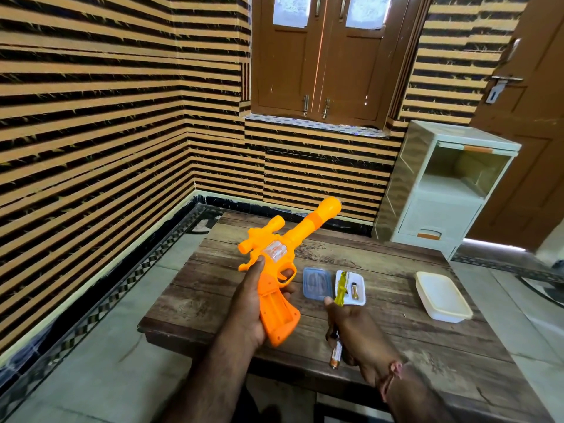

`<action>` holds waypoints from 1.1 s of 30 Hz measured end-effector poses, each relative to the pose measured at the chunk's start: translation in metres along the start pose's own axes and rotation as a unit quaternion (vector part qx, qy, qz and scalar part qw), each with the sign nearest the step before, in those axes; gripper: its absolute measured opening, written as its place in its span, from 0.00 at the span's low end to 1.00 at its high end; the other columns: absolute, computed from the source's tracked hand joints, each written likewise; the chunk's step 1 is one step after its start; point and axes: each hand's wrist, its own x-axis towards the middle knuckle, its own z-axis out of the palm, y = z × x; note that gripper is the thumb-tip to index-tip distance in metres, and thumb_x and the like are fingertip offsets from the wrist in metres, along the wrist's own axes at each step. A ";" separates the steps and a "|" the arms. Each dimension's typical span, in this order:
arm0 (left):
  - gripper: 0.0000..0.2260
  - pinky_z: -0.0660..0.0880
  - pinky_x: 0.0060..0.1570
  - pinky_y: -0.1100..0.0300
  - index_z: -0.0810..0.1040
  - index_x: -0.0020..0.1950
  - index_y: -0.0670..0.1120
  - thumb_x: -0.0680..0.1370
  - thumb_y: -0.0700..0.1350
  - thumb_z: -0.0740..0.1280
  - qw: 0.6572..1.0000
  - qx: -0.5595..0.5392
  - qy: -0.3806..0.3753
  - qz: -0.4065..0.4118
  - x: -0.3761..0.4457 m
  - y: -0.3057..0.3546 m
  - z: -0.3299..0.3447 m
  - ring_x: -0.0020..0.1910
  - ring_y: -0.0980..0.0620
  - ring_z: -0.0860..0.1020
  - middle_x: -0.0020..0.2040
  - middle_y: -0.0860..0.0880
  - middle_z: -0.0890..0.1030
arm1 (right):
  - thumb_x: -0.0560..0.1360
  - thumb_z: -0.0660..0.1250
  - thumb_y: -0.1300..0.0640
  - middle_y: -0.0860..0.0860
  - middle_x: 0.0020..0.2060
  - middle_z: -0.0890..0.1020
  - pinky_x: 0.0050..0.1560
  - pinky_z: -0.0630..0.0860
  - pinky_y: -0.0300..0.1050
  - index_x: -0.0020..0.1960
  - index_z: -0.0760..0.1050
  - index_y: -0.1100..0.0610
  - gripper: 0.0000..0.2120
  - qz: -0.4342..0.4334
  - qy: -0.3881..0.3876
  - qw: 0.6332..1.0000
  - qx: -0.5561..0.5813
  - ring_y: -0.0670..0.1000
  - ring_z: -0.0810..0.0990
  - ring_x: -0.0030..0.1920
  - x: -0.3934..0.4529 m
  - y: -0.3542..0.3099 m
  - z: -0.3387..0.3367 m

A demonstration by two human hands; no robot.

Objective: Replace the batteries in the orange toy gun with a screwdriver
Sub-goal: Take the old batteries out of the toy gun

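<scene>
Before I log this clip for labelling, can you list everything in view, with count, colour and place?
toy gun: one, orange, held above the table's left part, barrel pointing up and away
screwdriver: one, yellow translucent handle, in the right hand
battery: one, orange and white, also in the right hand
small tray: one, white, table centre, holding a small battery-like item
lid: one, blue-grey, left of the tray
container: one, cream, table right
table: one, brown wood
drawer unit: one, pale, behind the table
left hand: grips the gun's handle
right hand: fingers closed
</scene>
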 end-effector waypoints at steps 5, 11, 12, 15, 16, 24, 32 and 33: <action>0.22 0.76 0.47 0.48 0.81 0.54 0.43 0.78 0.61 0.62 0.998 -0.051 0.030 0.011 0.002 0.009 -0.007 0.31 0.48 0.80 0.40 0.43 0.83 | 0.83 0.56 0.50 0.56 0.31 0.72 0.21 0.55 0.31 0.42 0.70 0.54 0.13 0.040 0.012 0.999 0.003 0.43 0.65 0.16 0.000 0.009 -0.009; 0.19 0.78 0.25 0.60 0.80 0.46 0.44 0.81 0.58 0.59 0.997 -0.052 0.051 0.023 0.003 0.022 -0.015 0.30 0.50 0.81 0.33 0.44 0.83 | 0.82 0.60 0.51 0.58 0.30 0.76 0.21 0.60 0.37 0.35 0.72 0.61 0.20 0.050 0.064 0.982 -0.169 0.43 0.65 0.14 0.015 0.020 -0.048; 0.19 0.77 0.25 0.60 0.80 0.47 0.44 0.81 0.58 0.59 0.997 -0.050 0.054 0.027 0.003 0.024 -0.015 0.32 0.48 0.80 0.34 0.44 0.83 | 0.81 0.61 0.52 0.58 0.28 0.77 0.20 0.61 0.37 0.34 0.73 0.63 0.21 0.052 0.077 0.977 -0.192 0.43 0.66 0.14 0.017 0.022 -0.055; 0.18 0.77 0.25 0.60 0.79 0.50 0.45 0.81 0.58 0.60 0.996 -0.049 0.066 0.031 0.001 0.027 -0.013 0.38 0.47 0.78 0.41 0.42 0.82 | 0.80 0.63 0.54 0.57 0.26 0.80 0.26 0.68 0.38 0.32 0.76 0.64 0.21 0.082 0.107 0.958 -0.254 0.48 0.76 0.21 0.031 0.035 -0.072; 0.18 0.77 0.25 0.60 0.79 0.51 0.45 0.81 0.59 0.60 0.996 -0.052 0.067 0.031 0.001 0.027 -0.012 0.39 0.47 0.78 0.43 0.42 0.82 | 0.79 0.63 0.54 0.57 0.28 0.82 0.29 0.71 0.38 0.32 0.77 0.63 0.20 0.098 0.109 0.947 -0.285 0.51 0.80 0.26 0.038 0.039 -0.076; 0.18 0.77 0.28 0.61 0.80 0.51 0.46 0.81 0.59 0.60 0.996 -0.034 0.074 0.030 0.003 0.027 -0.008 0.38 0.48 0.78 0.41 0.43 0.83 | 0.75 0.66 0.48 0.56 0.54 0.82 0.51 0.77 0.43 0.58 0.76 0.58 0.17 0.147 0.114 0.847 -0.498 0.54 0.81 0.50 0.075 0.034 -0.087; 0.18 0.75 0.36 0.56 0.79 0.58 0.47 0.80 0.60 0.60 0.995 -0.017 0.085 0.042 0.007 0.034 -0.013 0.41 0.47 0.79 0.45 0.44 0.84 | 0.76 0.65 0.45 0.54 0.53 0.81 0.53 0.78 0.45 0.60 0.77 0.58 0.20 0.139 0.106 0.835 -0.522 0.52 0.80 0.52 0.091 0.030 -0.092; 0.18 0.75 0.36 0.56 0.79 0.58 0.48 0.80 0.60 0.60 0.995 -0.019 0.084 0.039 0.007 0.034 -0.013 0.41 0.47 0.79 0.45 0.44 0.84 | 0.76 0.65 0.45 0.53 0.51 0.81 0.51 0.78 0.44 0.58 0.77 0.57 0.19 0.138 0.108 0.837 -0.518 0.51 0.80 0.50 0.092 0.034 -0.094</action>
